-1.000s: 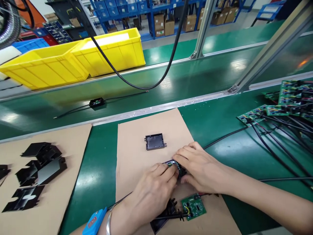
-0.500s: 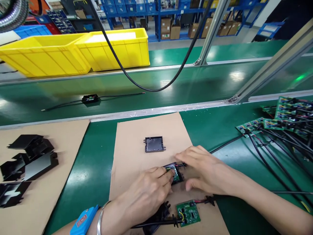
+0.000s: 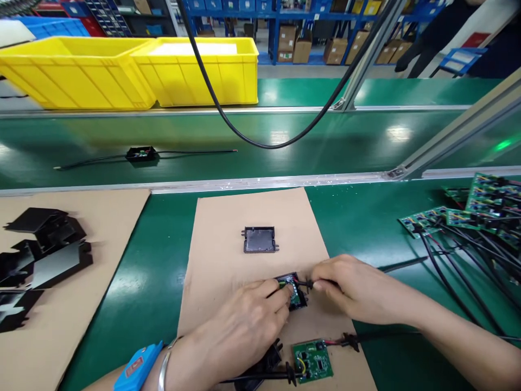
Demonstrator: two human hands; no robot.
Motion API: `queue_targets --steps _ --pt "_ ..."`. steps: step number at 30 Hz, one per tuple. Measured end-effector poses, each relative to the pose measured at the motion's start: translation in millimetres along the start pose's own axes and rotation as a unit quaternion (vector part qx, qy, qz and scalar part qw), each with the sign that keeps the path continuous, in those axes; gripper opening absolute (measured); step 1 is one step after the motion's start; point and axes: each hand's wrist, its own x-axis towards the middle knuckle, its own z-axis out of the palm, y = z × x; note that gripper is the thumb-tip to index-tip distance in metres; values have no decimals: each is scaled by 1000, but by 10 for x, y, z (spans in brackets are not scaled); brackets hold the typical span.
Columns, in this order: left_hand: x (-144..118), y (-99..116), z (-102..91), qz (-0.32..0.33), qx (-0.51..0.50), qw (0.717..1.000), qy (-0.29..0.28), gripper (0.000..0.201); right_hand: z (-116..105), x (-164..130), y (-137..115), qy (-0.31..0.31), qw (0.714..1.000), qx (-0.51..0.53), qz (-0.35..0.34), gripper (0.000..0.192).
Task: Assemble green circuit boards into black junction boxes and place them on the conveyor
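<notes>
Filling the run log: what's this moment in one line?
left hand: pressing small black case | right hand: pinching its cable | surface: cardboard sheet

My hands sit low on the cardboard sheet; bare board lies open on either side of the black tray ahead. Nearer me, a loose circuit board and its cables block the near edge. On the right, tangled boards and wires crowd the bench. The hanging cable seems to clear the belt beyond.
</notes>
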Motion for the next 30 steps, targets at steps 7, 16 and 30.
queue_targets --steps 7,16,30 --pt "-4 9 -28 -13 -11 999 -48 15 228 45 -99 116 977 -87 -153 22" --pt "15 12 -75 -21 -18 998 -59 15 301 30 80 141 953 -163 -214 31" --pt "43 29 -9 -11 18 999 -39 25 381 76 144 143 923 -244 -260 26"
